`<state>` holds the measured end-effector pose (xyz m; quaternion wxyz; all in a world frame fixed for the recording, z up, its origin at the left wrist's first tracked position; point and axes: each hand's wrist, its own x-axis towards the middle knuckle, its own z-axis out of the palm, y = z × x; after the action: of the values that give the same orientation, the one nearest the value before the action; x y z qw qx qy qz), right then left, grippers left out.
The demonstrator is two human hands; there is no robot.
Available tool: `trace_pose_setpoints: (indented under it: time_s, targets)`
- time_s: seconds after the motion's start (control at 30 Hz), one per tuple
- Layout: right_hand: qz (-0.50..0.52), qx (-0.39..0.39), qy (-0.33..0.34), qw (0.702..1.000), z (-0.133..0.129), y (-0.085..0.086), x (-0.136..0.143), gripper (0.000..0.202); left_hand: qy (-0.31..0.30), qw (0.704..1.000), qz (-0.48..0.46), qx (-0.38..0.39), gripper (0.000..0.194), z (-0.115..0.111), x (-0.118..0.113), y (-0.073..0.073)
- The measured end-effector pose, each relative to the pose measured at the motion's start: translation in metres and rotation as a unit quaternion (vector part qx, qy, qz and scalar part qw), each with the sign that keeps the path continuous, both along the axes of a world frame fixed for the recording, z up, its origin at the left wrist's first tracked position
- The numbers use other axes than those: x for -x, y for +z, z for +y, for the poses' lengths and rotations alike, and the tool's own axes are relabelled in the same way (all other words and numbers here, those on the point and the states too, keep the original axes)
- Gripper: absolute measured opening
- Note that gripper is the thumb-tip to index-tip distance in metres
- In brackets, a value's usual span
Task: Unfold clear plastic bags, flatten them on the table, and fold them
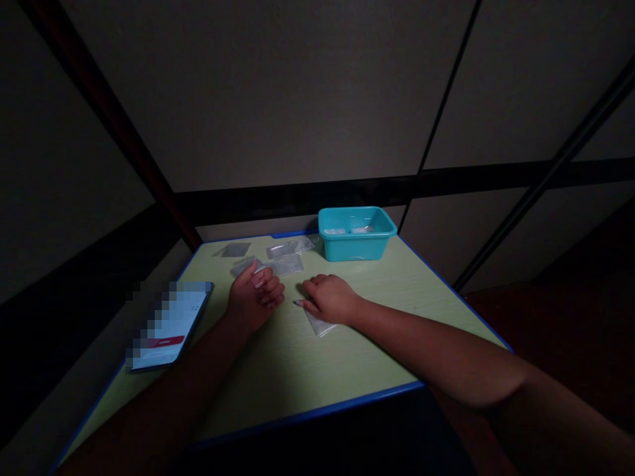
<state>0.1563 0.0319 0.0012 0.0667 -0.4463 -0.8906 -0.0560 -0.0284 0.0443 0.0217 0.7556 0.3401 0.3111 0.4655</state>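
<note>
Above the left part of the table, my left hand (255,296) is closed, its fingers curled in and the thumb raised; whether anything small is inside I cannot make out. Just behind it lie flat grey-clear plastic bags (288,265), partly covered by the hand. My right hand (331,297) rests low on the table with its fingers bent down over a small clear plastic bag (321,326). The bag's near part sticks out below that hand, and the rest is hidden under the palm and fingers.
A turquoise plastic basket (358,247) with whitish packets inside stands at the back right. More clear bags (236,250) lie along the back of the pale green, blue-edged table (278,383). A tablet (173,324) with a lit screen lies at the left. Dark panelled walls enclose the table behind.
</note>
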Motion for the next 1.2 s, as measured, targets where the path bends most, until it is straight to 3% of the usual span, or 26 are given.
trace_pose_setpoints:
  time_s: [0.1, 0.53, 0.8, 0.93, 1.0, 1.07, 1.1, 1.2]
  targets:
    - [-0.005, 0.001, -0.002, 1.0, -0.001, 0.001, 0.0, 0.037, -0.009, 1.0, -0.029, -0.001, 0.05, -0.001, 0.003, 0.002]
    - [0.003, 0.025, -0.03, 0.999, -0.004, 0.003, 0.001, 0.043, -0.024, 0.999, 0.002, -0.043, 0.059, -0.002, 0.001, -0.001]
    - [0.053, 0.023, -0.031, 0.998, -0.001, 0.006, -0.003, 0.033, -0.037, 0.998, 0.036, -0.04, 0.063, -0.003, -0.002, 0.001]
    - [0.081, 0.038, -0.083, 0.993, 0.008, 0.016, -0.019, 0.034, -0.042, 0.996, 0.047, -0.064, 0.059, -0.003, -0.004, 0.0]
    - [0.073, 0.073, -0.111, 0.988, 0.014, 0.022, -0.03, 0.033, -0.028, 0.989, 0.102, -0.103, 0.057, -0.002, -0.006, -0.004]
    - [0.065, 0.113, -0.124, 0.984, 0.02, 0.027, -0.038, 0.034, -0.011, 0.962, 0.208, -0.179, 0.052, -0.003, -0.007, -0.009]
    - [0.061, 0.131, -0.124, 0.982, 0.022, 0.028, -0.042, 0.034, -0.008, 0.933, 0.275, -0.23, 0.048, -0.005, -0.008, -0.012]
    - [0.052, 0.176, -0.108, 0.977, 0.025, 0.03, -0.047, 0.033, -0.034, 0.797, 0.466, -0.383, 0.033, -0.011, -0.01, -0.018]
